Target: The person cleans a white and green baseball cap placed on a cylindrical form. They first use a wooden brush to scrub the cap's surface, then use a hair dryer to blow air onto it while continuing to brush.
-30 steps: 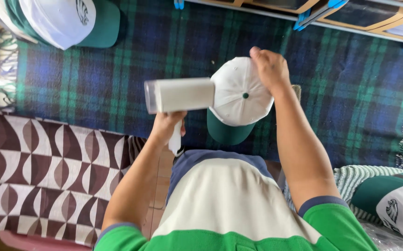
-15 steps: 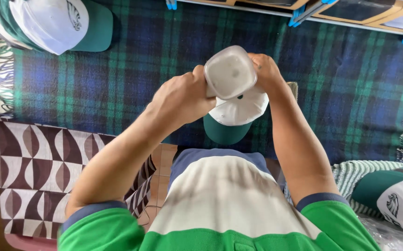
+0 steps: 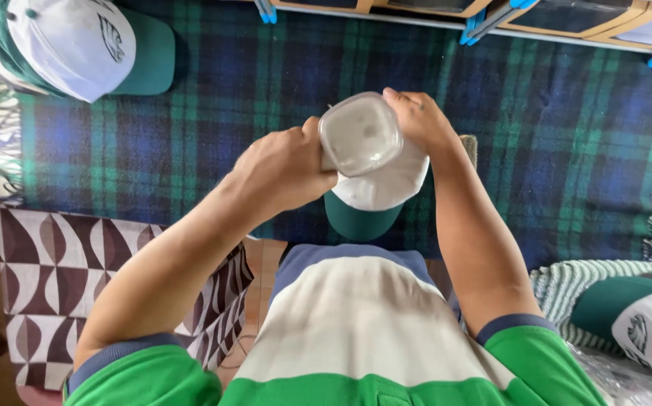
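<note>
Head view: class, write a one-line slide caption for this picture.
Both hands, left hand and right hand, hold a clear plastic container above a white and green cap over a plaid blanket.

Blue-and-green plaid blanket [image 3: 191,150], white cap with green brim [image 3: 375,199], translucent whitish container [image 3: 360,134], brown-and-cream patterned cloth [image 3: 55,278]

One package in view: clear plastic container [image 3: 360,134], rounded-square, whitish translucent, centre frame, end-on to camera. Left hand [image 3: 285,169] grips its left side, right hand [image 3: 416,120] touches its right edge. Crinkled clear plastic wrap [image 3: 627,380] at bottom right corner. No signs or screens.
</note>
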